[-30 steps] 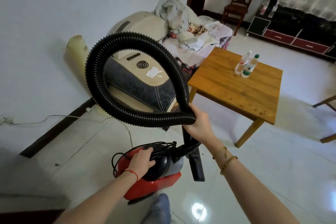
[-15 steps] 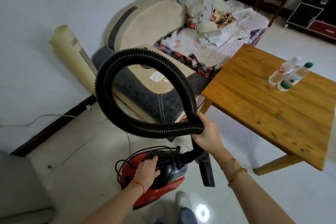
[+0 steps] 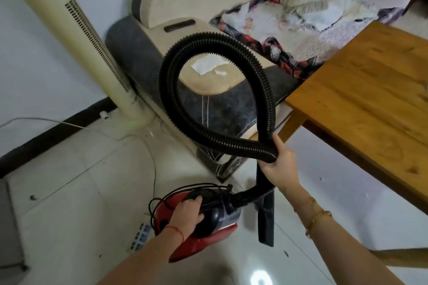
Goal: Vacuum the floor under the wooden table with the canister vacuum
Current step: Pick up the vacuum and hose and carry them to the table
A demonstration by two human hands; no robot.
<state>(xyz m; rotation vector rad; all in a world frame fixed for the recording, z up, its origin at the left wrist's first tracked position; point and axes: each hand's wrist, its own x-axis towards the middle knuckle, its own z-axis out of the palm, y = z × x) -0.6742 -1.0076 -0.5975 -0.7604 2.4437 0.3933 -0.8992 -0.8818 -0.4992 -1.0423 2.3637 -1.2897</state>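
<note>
Fingers of the left hand [image 3: 188, 214] curl over the black top handle of the red canister vacuum [image 3: 203, 222], which sits on the pale tiled floor [image 3: 76, 192]. The right hand [image 3: 279, 164] is wrapped tight around the black ribbed hose [image 3: 185, 122], looped upward, with the black nozzle [image 3: 266, 222] hanging below. Just right stands the square wooden table [image 3: 370, 99]; behind, a cream and grey sofa [image 3: 208, 90].

Left hand [image 3: 188, 215] and right hand [image 3: 279, 164] both clenched.
</note>
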